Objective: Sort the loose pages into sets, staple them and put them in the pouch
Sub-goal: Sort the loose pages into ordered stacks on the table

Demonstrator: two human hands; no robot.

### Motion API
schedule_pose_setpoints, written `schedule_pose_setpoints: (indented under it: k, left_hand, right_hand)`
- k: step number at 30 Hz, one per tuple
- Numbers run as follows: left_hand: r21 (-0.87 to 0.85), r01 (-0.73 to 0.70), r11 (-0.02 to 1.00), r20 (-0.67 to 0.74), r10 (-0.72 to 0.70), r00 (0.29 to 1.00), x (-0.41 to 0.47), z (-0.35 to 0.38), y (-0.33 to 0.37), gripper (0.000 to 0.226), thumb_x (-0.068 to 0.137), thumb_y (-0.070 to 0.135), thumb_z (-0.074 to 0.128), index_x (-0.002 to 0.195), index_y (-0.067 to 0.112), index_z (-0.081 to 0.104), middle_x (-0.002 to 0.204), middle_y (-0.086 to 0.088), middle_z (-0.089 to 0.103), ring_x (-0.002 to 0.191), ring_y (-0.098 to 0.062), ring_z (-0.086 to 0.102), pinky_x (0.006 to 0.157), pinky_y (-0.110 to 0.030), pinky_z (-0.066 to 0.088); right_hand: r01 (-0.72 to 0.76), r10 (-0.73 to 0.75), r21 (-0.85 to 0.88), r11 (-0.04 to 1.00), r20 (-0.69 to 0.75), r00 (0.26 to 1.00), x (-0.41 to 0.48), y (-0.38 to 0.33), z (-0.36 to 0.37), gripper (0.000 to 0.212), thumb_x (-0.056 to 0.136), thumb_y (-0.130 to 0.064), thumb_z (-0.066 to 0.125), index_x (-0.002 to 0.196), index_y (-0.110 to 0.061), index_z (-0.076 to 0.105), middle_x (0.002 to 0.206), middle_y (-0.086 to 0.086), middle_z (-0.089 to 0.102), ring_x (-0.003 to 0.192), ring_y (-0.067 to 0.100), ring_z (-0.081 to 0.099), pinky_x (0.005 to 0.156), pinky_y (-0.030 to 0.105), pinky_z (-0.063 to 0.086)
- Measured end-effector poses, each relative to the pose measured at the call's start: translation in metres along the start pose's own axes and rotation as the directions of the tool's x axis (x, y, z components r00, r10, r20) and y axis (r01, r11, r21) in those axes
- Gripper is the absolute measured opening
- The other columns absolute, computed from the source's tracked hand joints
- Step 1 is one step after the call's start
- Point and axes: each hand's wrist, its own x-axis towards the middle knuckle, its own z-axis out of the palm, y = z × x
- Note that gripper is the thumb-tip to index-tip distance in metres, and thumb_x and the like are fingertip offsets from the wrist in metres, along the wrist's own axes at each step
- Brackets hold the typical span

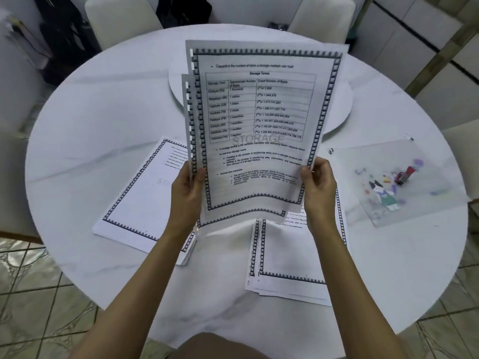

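Left hand (188,189) and right hand (317,181) gripping raised pages (259,130), probably several sheets, above table (103,120)

home dining room | round marble table (103,125) | cushioned chairs (121,19) | tiled floor (39,307)

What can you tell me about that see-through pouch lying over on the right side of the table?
The pouch is a flat, clear, slightly frosted plastic sleeve printed with a cartoon cat in green overalls and small coloured shapes. It lies flat and skewed on the right of the white table, clear of both hands and the paper piles. A small red object, possibly a stapler, shows on or in it; which, I cannot tell. Whether it is open is unclear.
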Motion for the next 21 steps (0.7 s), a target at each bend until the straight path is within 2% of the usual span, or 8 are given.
schedule_pose_setpoints:
  k: [5, 9, 11, 12, 14, 16, 19, 21]
  left_hand:
    - [0.015, -0.041, 0.999, 0.025, 0.041, 0.999, -0.005, 0.016, 0.002, 0.015, 0.093, 0.024, 0.047, 0.100, 0.034, 0.056, 0.093, 0.022, 0.065, 0.095, 0.000, 0.058, 0.088, -0.022, 0.049]
    - [0.085, 0.002, 0.996, 0.050, -0.006, 0.999, -0.015, 0.015, -0.017, 0.013, 0.092, 0.027, 0.049, 0.104, 0.025, 0.055, 0.095, 0.011, 0.062, 0.088, -0.002, 0.059, 0.081, -0.021, 0.050]
    - [0.134, 0.027, 0.991, 0.044, -0.033, 0.998, -0.020, 0.015, -0.027, 0.019, 0.096, 0.022, 0.049, 0.113, 0.015, 0.053, 0.099, 0.012, 0.061, 0.087, 0.011, 0.059, 0.078, -0.011, 0.048]
    - [0.164, 0.039, 0.986, 0.039, -0.046, 0.998, -0.021, 0.015, -0.031, 0.021, 0.096, 0.020, 0.047, 0.113, 0.011, 0.053, 0.097, 0.013, 0.061, 0.085, 0.014, 0.058, 0.076, -0.008, 0.046]
    - [0.218, 0.047, 0.975, 0.041, -0.058, 0.997, -0.024, 0.016, -0.037, 0.020, 0.096, 0.018, 0.045, 0.110, 0.005, 0.054, 0.088, 0.013, 0.059, 0.075, 0.015, 0.056, 0.070, -0.007, 0.043]
    - [0.239, 0.053, 0.970, 0.051, -0.067, 0.996, -0.024, 0.018, -0.039, 0.021, 0.097, 0.018, 0.044, 0.111, 0.006, 0.054, 0.088, 0.014, 0.059, 0.073, 0.012, 0.057, 0.069, -0.009, 0.045]
    - [0.227, 0.072, 0.971, 0.055, -0.087, 0.995, -0.022, 0.018, -0.034, 0.022, 0.097, 0.020, 0.044, 0.115, 0.011, 0.053, 0.100, 0.010, 0.063, 0.089, 0.004, 0.061, 0.080, -0.018, 0.051]
    - [0.217, 0.058, 0.974, 0.050, -0.070, 0.996, -0.018, 0.016, -0.027, 0.027, 0.097, 0.020, 0.045, 0.121, 0.009, 0.052, 0.114, 0.000, 0.063, 0.106, -0.012, 0.060, 0.090, -0.027, 0.049]
  right_hand:
    - [0.111, -0.110, 0.012, 0.994, -0.043, 0.993, -0.010, -0.008, 0.000, 0.014, 0.095, -0.013, 0.050, 0.091, -0.026, 0.048, 0.083, -0.009, 0.053, 0.072, -0.007, 0.049, 0.071, 0.008, 0.040]
    - [0.054, -0.053, 0.043, 0.998, -0.022, 0.998, -0.021, 0.008, -0.002, 0.013, 0.094, -0.013, 0.053, 0.096, -0.024, 0.048, 0.094, -0.008, 0.056, 0.085, -0.009, 0.056, 0.079, 0.011, 0.044]
    - [-0.004, 0.004, -0.004, 1.000, 0.003, 1.000, -0.025, 0.021, -0.002, 0.009, 0.093, -0.015, 0.053, 0.094, -0.022, 0.049, 0.091, -0.009, 0.058, 0.082, -0.007, 0.056, 0.076, 0.012, 0.045]
    - [-0.033, 0.034, -0.045, 0.998, 0.006, 0.999, -0.026, 0.029, -0.001, 0.005, 0.094, -0.018, 0.054, 0.092, -0.019, 0.049, 0.089, -0.007, 0.058, 0.079, -0.003, 0.056, 0.075, 0.015, 0.045]
    - [-0.091, 0.091, -0.112, 0.990, -0.003, 0.996, -0.027, 0.041, 0.000, 0.016, 0.094, -0.025, 0.054, 0.093, -0.009, 0.051, 0.088, 0.007, 0.060, 0.079, 0.014, 0.057, 0.076, 0.027, 0.046]
    - [-0.133, 0.133, -0.143, 0.981, -0.013, 0.991, -0.028, 0.045, 0.001, 0.016, 0.094, -0.028, 0.053, 0.094, -0.011, 0.054, 0.092, 0.011, 0.062, 0.082, 0.019, 0.058, 0.079, 0.033, 0.047]
    - [-0.101, 0.100, -0.146, 0.984, -0.011, 0.995, -0.027, 0.042, -0.001, 0.008, 0.094, -0.025, 0.052, 0.086, -0.027, 0.052, 0.085, -0.010, 0.060, 0.072, -0.006, 0.055, 0.071, 0.013, 0.045]
    - [-0.056, 0.056, -0.167, 0.984, -0.005, 0.998, -0.026, 0.039, -0.005, 0.014, 0.094, -0.023, 0.053, 0.081, -0.022, 0.050, 0.077, -0.007, 0.056, 0.065, -0.004, 0.049, 0.064, 0.009, 0.041]
